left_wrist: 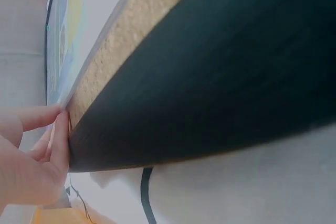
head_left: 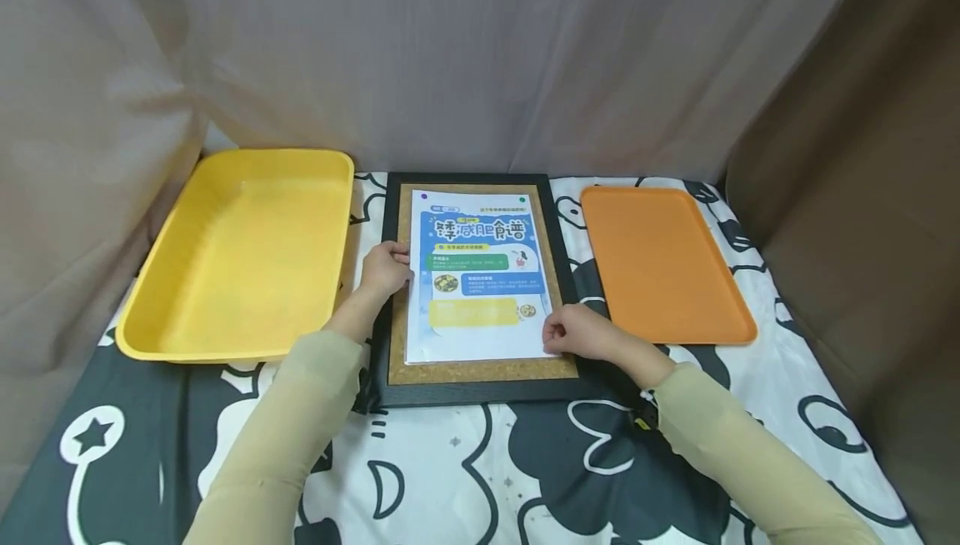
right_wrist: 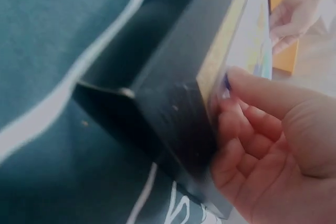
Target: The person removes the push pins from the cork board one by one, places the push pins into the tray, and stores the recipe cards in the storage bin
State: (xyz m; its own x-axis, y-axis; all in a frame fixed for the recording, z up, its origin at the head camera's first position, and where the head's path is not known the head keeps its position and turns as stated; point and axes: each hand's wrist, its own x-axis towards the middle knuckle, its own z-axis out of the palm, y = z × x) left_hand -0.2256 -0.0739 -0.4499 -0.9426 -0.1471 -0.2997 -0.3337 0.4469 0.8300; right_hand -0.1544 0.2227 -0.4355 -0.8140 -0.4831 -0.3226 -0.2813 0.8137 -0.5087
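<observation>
A printed poster sheet [head_left: 480, 343] with blue, green and yellow blocks lies on a cork board [head_left: 487, 372] in a black frame [head_left: 480, 393]. A purple pushpin [head_left: 423, 196] and a green pushpin [head_left: 522, 200] sit at its top corners. My left hand [head_left: 386, 268] is at the sheet's left edge; in the left wrist view its thumb and finger pinch that edge. Down at the lower right corner, my right hand [head_left: 576, 331] has curled fingers. The right wrist view shows it pinching a small dark blue pushpin [right_wrist: 227, 81], mostly hidden by the thumb, against the board.
To the left stands a deep yellow tray [head_left: 345, 174]. A flat orange tray [head_left: 667, 266] lies on the right. Under everything is a black-and-white patterned cloth [head_left: 442, 462]. Grey curtain [head_left: 465, 62] closes off the back, with brown fabric [head_left: 862, 178] along the right side.
</observation>
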